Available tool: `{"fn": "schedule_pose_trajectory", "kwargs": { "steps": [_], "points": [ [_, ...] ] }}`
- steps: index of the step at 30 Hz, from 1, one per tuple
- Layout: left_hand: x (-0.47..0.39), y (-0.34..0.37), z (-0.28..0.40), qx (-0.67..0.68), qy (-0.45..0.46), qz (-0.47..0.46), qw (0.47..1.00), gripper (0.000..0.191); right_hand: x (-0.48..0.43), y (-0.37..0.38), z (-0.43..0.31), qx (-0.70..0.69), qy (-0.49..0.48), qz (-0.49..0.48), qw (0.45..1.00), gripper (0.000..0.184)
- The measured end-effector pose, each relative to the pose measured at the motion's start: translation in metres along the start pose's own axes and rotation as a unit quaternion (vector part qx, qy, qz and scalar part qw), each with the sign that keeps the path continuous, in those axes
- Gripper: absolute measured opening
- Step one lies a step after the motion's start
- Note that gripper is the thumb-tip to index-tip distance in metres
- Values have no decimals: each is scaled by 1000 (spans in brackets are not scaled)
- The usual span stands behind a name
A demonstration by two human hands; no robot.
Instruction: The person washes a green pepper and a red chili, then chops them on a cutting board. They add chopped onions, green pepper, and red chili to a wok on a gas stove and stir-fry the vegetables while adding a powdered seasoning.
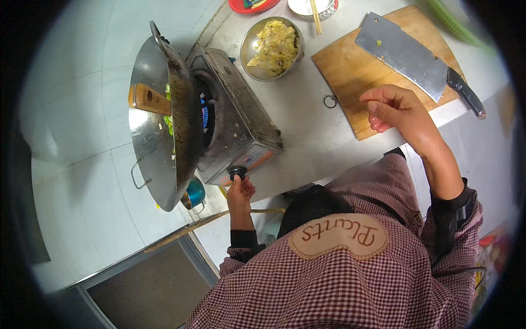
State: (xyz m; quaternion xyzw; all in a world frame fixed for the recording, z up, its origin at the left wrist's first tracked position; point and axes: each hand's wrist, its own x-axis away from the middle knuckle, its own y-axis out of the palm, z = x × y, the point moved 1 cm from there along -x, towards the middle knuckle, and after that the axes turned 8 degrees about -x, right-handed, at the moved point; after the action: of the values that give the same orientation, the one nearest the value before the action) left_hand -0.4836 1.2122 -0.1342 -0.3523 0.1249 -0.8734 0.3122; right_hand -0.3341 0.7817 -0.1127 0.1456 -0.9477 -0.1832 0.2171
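My left hand (241, 187) grips the black control knob (237, 172) on the front of a gas stove (242, 119). A blue flame (204, 113) burns under a large metal wok (154, 131), which holds chopped green pieces (168, 124) and a wooden utensil handle (150, 98). My right hand (388, 109) hangs with curled fingers over the near edge of the wooden cutting board (349, 78), holding nothing that shows. On the board lies a cleaver (400, 55) with a black handle and food bits on its blade.
Behind the stove's right side stands a metal bowl of cooked egg (273, 47). Farther back are a red dish (254, 5), a white bowl (306, 12) with chopsticks (315, 17) and a green plastic basket (456, 24). A blue metal cup (195, 193) stands below the wok.
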Motion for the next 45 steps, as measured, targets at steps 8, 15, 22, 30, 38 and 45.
{"fn": "schedule_pose_trajectory", "kwargs": {
  "steps": [8,15,22,30,38,45],
  "points": [
    [-1,-2,-1,31,-3,-12,999,41,-1,-4,2,30,2,1,1000,22],
    [-2,-4,-1,28,-12,-20,999,39,-2,-6,5,30,-3,3,1000,22],
    [-3,-5,-1,38,-16,-37,998,39,-4,-10,9,35,-1,4,999,21],
    [-3,-4,-2,57,-19,-27,998,41,-7,-5,9,24,-3,6,1000,22],
    [-3,-6,-3,47,-38,-30,998,42,-9,-2,9,43,-2,-3,999,22],
    [14,-1,1,8,-66,-51,996,62,-10,-12,13,-10,-21,8,1000,20]
  ]
}}
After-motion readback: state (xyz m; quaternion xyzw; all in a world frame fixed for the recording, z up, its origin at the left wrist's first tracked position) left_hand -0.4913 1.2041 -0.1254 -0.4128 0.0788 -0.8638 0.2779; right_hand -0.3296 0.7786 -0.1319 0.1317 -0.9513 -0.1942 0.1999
